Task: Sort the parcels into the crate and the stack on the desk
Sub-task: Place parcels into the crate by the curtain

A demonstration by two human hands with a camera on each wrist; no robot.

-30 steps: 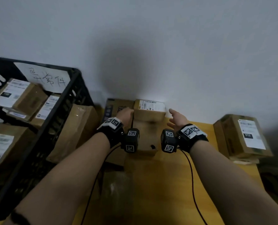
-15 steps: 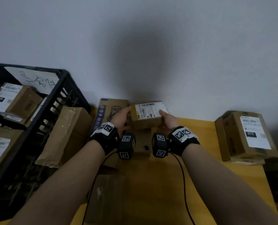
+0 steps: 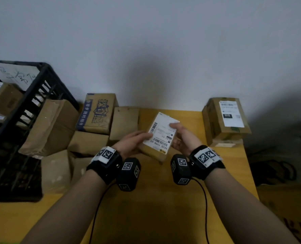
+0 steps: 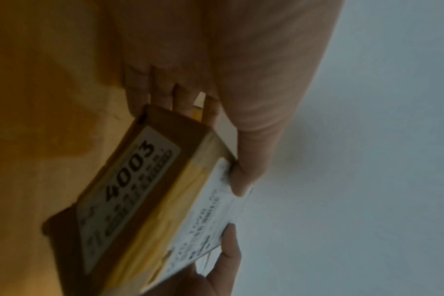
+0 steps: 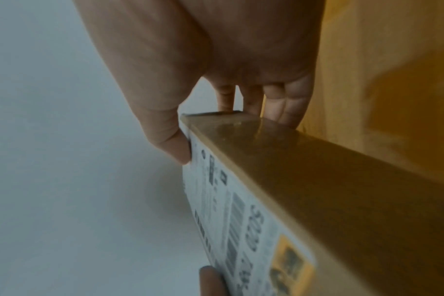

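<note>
In front of you is a big yellow wooden counter [image 3: 146, 208] pushed against a plain white wall [image 3: 163, 41]. On your left sits a big black crate [image 3: 40, 95] with slotted sides. It has brown boxes inside, and a white paper with handwriting [image 3: 16, 76] is stuck at its back.

Next to the crate, a long brown box [image 3: 51, 125] leans against its side. A pile of brown boxes [image 3: 88, 143] lies on the counter beside that. One box in the pile has blue print [image 3: 97, 113] on its top.

Far on your right, near the wall, stands a small stack [image 3: 225, 120] of parcels. The top one has a white label with a black mark on it.

You hold a small flat parcel [image 3: 161, 136] up above the counter, between the pile and the stack. It is tilted, and its white label with bar codes faces you. Another label on its side reads 4003.

Your left hand [image 3: 132, 143] grips the left edge, thumb on the label and fingers curled under. Your right hand [image 3: 183, 138] grips the right edge the same way, thumb on top and fingers below.

Black bands with square black-and-white markers wrap both your wrists.
</note>
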